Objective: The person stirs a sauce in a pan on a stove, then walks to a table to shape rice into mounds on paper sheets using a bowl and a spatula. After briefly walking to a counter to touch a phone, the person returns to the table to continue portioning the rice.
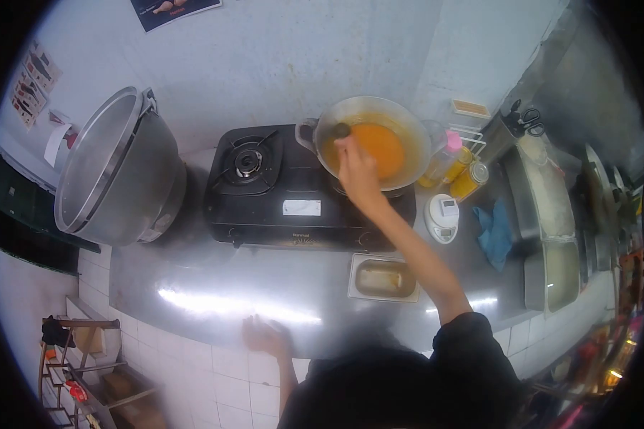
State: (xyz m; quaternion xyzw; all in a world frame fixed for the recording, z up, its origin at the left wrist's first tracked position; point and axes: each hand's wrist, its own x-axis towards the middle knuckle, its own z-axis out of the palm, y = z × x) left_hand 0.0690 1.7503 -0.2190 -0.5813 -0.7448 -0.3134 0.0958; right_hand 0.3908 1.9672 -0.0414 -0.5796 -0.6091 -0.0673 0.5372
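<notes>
Well past the left hand [263,336], the right hand [358,168] overhangs the wok [414,132].

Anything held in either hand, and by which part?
Right hand: a dark, round-ended object, probably a utensil, gripped right next to that rounded end; the rest can't be made out. Left hand: nothing visible in it.

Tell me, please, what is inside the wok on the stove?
Orange liquid is in the wok; the right hand, gripping a utensil, covers some. What lies under the surface is hidden.
</notes>
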